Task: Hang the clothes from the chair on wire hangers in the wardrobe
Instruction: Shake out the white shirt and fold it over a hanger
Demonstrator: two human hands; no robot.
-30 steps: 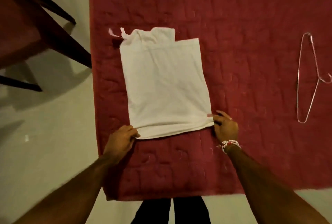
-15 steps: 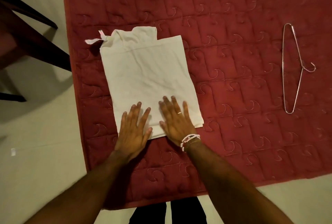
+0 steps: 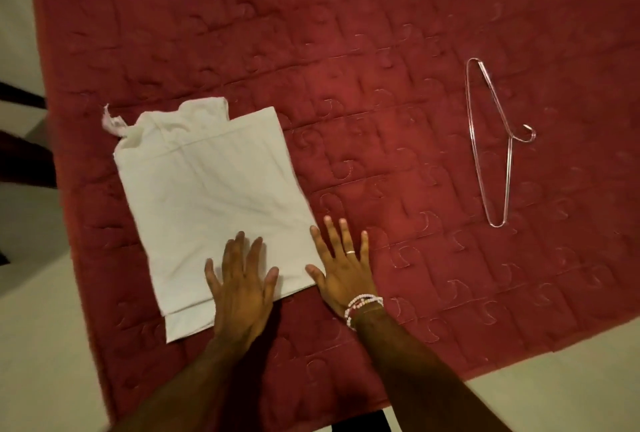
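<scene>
Dim, warm indoor light; we note a reddish cast throughout. Brightest area: the white cloth [image 3: 207,203], not blown out, creases legible. Darkest shadow lies on the red quilt [image 3: 381,51] between the two forearms, just right of the left hand [image 3: 242,289]; its edges are soft. The wire hanger [image 3: 509,168] shows a thin glint. Quilt stitching sharp mid-frame, smeared toward the top. We see the quilt's left edge bowed by the wide lens. Mild grain.
</scene>
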